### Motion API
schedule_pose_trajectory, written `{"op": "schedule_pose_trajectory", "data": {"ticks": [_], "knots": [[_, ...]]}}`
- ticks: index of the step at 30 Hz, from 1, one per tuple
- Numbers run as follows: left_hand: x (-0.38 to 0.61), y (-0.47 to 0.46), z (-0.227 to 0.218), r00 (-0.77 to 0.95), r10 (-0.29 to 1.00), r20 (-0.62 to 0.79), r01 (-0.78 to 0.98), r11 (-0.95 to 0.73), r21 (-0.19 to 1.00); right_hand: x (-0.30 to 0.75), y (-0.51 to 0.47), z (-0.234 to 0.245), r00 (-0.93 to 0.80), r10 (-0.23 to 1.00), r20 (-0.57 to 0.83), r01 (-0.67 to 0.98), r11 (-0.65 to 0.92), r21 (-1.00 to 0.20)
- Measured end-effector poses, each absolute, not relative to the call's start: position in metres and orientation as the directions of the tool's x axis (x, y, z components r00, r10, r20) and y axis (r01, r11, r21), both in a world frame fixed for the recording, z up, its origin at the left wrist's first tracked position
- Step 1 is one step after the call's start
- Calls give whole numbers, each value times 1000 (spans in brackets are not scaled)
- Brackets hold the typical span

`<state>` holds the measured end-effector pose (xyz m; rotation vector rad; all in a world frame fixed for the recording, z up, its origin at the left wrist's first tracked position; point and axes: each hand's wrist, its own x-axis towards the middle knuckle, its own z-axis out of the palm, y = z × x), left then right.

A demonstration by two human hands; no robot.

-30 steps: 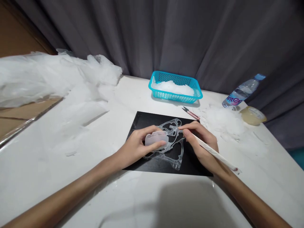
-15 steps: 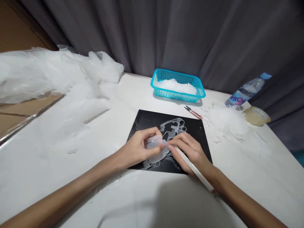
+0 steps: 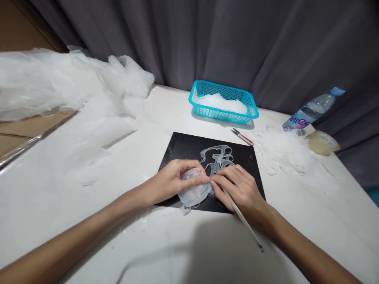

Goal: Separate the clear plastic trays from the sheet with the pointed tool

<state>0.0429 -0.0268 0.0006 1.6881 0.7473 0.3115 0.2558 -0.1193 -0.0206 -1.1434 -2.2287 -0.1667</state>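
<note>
A black mat (image 3: 183, 148) lies on the white table. On it rests a translucent plastic piece (image 3: 192, 192) joined to a thin clear plastic frame (image 3: 217, 157). My left hand (image 3: 174, 179) presses down on the plastic piece, fingers closed over its top. My right hand (image 3: 239, 189) is closed on a thin white stick-like tool (image 3: 241, 217), held like a pen, with its tip at the edge of the piece where both hands meet.
A turquoise basket (image 3: 223, 104) of white scraps stands at the back. Small pink snips (image 3: 242, 137) lie beside it. A water bottle (image 3: 312, 109), a tape roll (image 3: 322, 142) and loose white scraps (image 3: 281, 152) are at the right. Crumpled clear plastic sheeting (image 3: 68, 86) fills the left.
My right hand has moved left and nearer, from the clear frame to the plastic piece under my left hand. The piece and frame have shifted toward the mat's front edge.
</note>
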Motion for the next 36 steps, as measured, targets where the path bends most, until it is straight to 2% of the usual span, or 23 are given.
{"op": "schedule_pose_trajectory", "data": {"ticks": [2,4,6,8,11,15,19,21,25,29,32,36], "knots": [[41,-23,-1,726,659,-198,296,-39,955,257,-120,-21,-422,670,611,771,620,-147],[37,-15,-3,606,769,-205,259,53,964,259,-120,-21,-393,650,651,776,614,-144],[32,-6,-3,450,867,-216,202,137,970,262,-120,-21,-331,659,676,785,590,-191],[29,-1,-3,393,890,-230,175,173,969,263,-118,-22,-259,696,670,779,561,-281],[31,-6,-1,502,834,-229,198,146,969,264,-117,-24,-174,749,639,738,529,-419],[37,-18,-1,649,741,-174,206,48,977,265,-115,-25,-81,774,628,693,497,-523],[37,-21,0,706,659,-260,208,159,965,267,-115,-23,-15,816,578,690,427,-585],[36,-21,2,711,649,-269,221,157,963,266,-115,-21,-1,828,561,677,413,-609],[37,-22,5,720,659,-219,204,100,974,260,-121,-15,16,782,624,658,461,-595],[39,-25,3,679,713,-175,122,124,985,249,-130,-11,-45,705,707,663,550,-507],[43,-28,2,631,758,-167,91,142,986,240,-132,-14,-97,748,657,698,522,-491],[47,-33,4,626,764,-153,14,185,983,236,-130,-23,-85,809,582,721,453,-524]]}}
